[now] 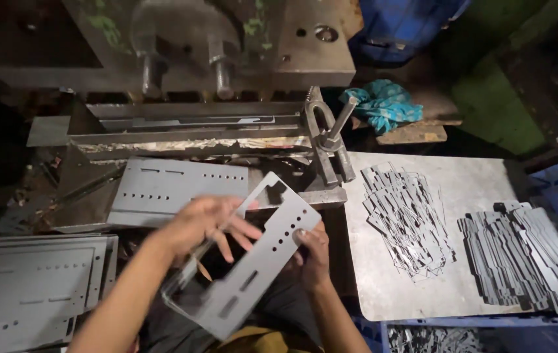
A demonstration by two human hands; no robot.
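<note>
Grey sheet metal: pretty much everything in shot is this stuff
Held panel: a punched grey panel (253, 261) with slots, a row of round holes and a big cut-out, tilted diagonally over the person's lap, just in front of the press (181, 46)
Left hand (204, 222): forearm comes up from the bottom left, palm down on the panel's upper left part, fingers spread and blurry, so can't tell if it's actually gripping or just resting there
Right hand (311, 252): wrist bent up, fingers curled and clamped on the panel's right edge, thumb pressed on its face near the holes
Flat panel (174, 189): same kind, lying flat just behind the held one, on the press bed
Panel stack (31, 287): left of the held panel, laid flat
Offcut piles: one loose heap (406, 219) and one tidier stack (527, 258) on a metal plate (475, 183), right of the held panel
Cloth (383, 104): teal, bunched up beside the press, well behind the held panel
</note>
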